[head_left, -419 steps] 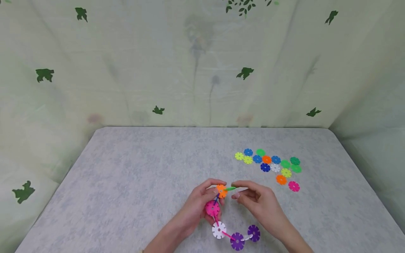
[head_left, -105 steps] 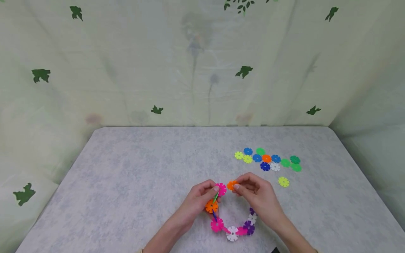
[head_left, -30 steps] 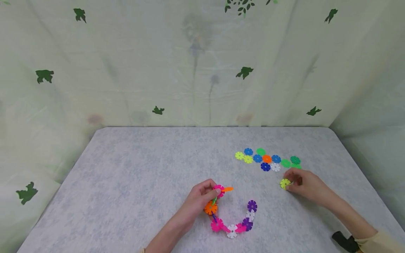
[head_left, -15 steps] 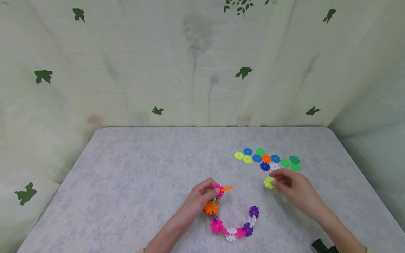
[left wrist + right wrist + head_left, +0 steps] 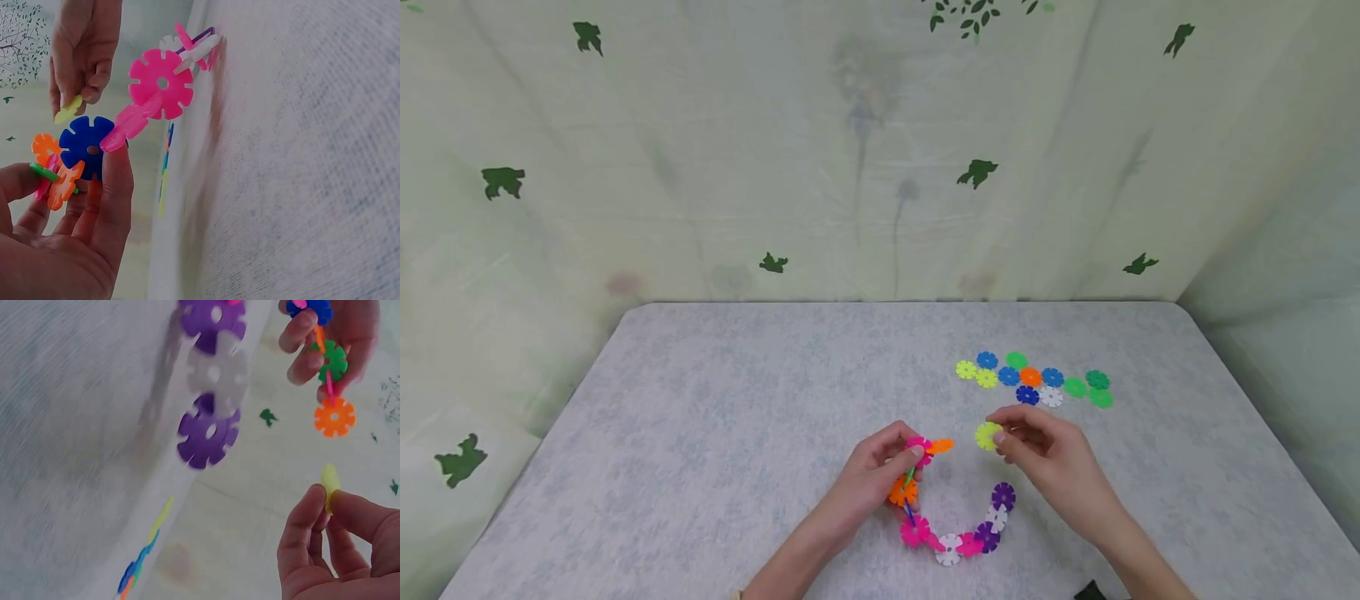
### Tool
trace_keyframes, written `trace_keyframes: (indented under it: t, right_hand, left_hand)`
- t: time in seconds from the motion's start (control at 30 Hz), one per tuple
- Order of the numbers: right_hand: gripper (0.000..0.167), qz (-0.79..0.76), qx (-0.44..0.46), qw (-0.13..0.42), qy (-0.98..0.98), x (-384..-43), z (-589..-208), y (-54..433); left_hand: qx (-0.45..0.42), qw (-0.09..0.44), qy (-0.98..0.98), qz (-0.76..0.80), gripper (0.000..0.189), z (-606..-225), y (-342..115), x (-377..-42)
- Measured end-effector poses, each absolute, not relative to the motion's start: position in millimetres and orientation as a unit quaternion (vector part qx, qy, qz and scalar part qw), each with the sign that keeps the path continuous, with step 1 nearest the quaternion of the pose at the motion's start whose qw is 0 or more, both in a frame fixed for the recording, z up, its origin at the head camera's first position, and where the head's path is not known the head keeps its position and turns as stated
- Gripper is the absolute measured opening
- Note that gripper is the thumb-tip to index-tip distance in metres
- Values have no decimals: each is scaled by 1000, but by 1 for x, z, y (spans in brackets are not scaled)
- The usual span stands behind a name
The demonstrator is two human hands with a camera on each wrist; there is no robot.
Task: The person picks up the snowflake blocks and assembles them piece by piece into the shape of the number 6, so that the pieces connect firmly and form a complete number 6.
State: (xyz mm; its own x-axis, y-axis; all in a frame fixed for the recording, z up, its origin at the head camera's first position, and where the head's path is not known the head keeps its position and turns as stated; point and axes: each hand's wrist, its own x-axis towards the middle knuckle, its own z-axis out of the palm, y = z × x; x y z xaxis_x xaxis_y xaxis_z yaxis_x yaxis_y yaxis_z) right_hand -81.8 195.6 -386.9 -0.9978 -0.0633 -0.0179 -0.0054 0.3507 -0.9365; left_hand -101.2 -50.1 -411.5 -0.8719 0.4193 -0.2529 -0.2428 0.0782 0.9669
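Note:
My left hand [image 5: 868, 471] pinches a pink notched disc [image 5: 927, 457] near one end of a chain of interlocking plastic discs. Beyond it an orange disc [image 5: 940, 447] sticks out edge-on at the chain's tip; the right wrist view shows this orange disc [image 5: 325, 419] face-on. From the hand the chain curves down and round through a blue disc [image 5: 78, 140], pink and white ones, to a purple end disc [image 5: 1003, 497]. My right hand [image 5: 1056, 458] holds a yellow disc [image 5: 987, 436] between thumb and fingers, a short gap to the right of the orange tip.
Several loose discs in blue, green, yellow, orange and white lie flat at the back right of the grey table [image 5: 737, 417], among them a white disc [image 5: 1051, 397]. A pale curtain [image 5: 700, 167] with leaf and bird prints hangs behind and beside the table.
Since the earliest frame, the chain has gained a pink and an orange disc. Over the last second my right hand lifted the yellow disc from the table and carried it left, near the chain's tip.

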Motion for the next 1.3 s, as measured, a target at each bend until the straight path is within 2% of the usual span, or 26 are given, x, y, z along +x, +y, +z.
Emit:
trace_keyframes:
  t: [0.17, 0.47, 0.77, 1.0, 1.17, 1.3]
  right_hand:
    - [18, -583, -14, 28, 812, -80, -386, 183]
    - [18, -599, 23, 64, 798, -80, -388, 171]
    - [14, -613, 28, 63, 787, -79, -394, 164]
    - [12, -624, 37, 54, 778, -79, -395, 158]
    - [17, -631, 43, 59, 772, -80, -397, 158]
    - [24, -639, 10, 72, 766, -80, -401, 160]
  left_hand:
    - [83, 233, 688, 682, 17, -412, -51, -101]
    - [99, 236, 686, 681, 17, -411, -49, -100]
    - [107, 269, 652, 700, 22, -411, -49, -100]
    - [102, 270, 656, 697, 21, -412, -49, -101]
    - [97, 268, 660, 695, 17, -412, -49, -102]
    - [97, 274, 654, 699, 17, -413, -49, -103]
